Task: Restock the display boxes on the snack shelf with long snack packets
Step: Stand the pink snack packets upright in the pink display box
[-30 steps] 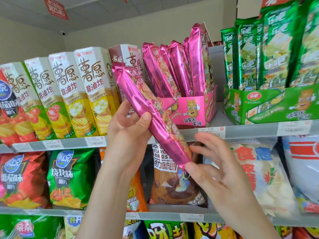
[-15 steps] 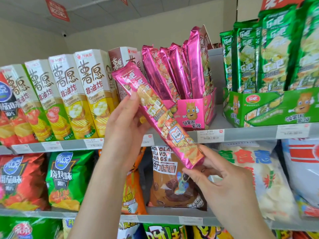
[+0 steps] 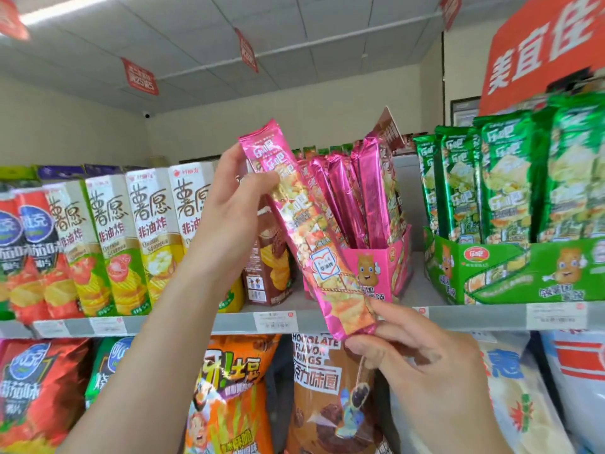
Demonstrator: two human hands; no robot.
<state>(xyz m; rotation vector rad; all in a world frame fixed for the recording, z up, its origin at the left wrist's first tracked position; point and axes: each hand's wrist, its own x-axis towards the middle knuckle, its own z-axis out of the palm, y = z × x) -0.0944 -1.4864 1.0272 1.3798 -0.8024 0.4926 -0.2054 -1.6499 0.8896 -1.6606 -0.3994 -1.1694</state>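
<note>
A long pink snack packet [image 3: 304, 224] tilts in front of the top shelf, its printed face toward me. My left hand [image 3: 229, 217] grips its upper part, thumb on the front. My right hand [image 3: 415, 362] pinches its bottom end. Just behind it stands the pink display box [image 3: 379, 273] on the shelf, holding several upright pink packets [image 3: 360, 198]. To the right, a green display box [image 3: 523, 270] holds several long green packets [image 3: 504, 178].
Tall chip cartons [image 3: 147, 237] line the shelf left of the pink box, a brown one [image 3: 268, 267] right beside it. The shelf edge [image 3: 458, 317] carries price tags. Large snack bags [image 3: 327, 388] fill the shelf below. Red signs hang overhead.
The packet has turned from its plain foil side to its printed face and has risen toward the pink display box. Both hands moved up with it, and my view tilted upward.
</note>
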